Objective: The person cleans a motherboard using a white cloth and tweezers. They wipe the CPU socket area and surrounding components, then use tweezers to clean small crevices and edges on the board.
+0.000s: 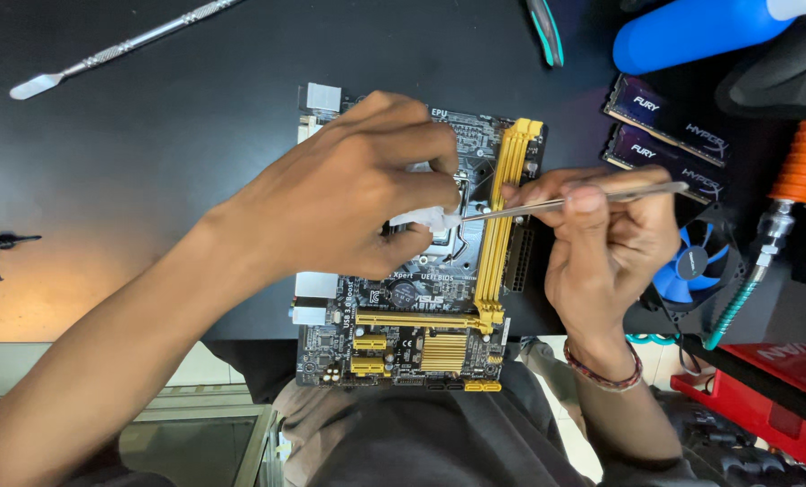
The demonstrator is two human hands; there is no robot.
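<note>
Black tabletop [150,135] fills the far half of our view, and near its front edge lies a motherboard [421,325] with yellow slots, hanging partly over the edge above our lap.

Our left hand [349,194] rests over the middle of the board, fingers curled and pinched on a small white wad [425,217] held at the socket area. Our right hand [606,239] sits just right of the board, closed on metal tweezers [565,202] that run leftward across the yellow slots; their tips touch the white wad. Whether the tips grip the wad or only meet it, we cannot tell. A beaded bracelet [606,370] circles the right wrist.

Far left on the table lies a metal spudger [114,47], well apart from the board. Right of the board, beyond our right hand, two memory sticks [669,135] lie side by side, with a blue cylinder [691,32] farther off. A blue fan [691,266] shows just behind the right hand, and a tool with an orange handle [804,162] stands at the right edge. A red box [773,397] sits near right, below the table edge.
</note>
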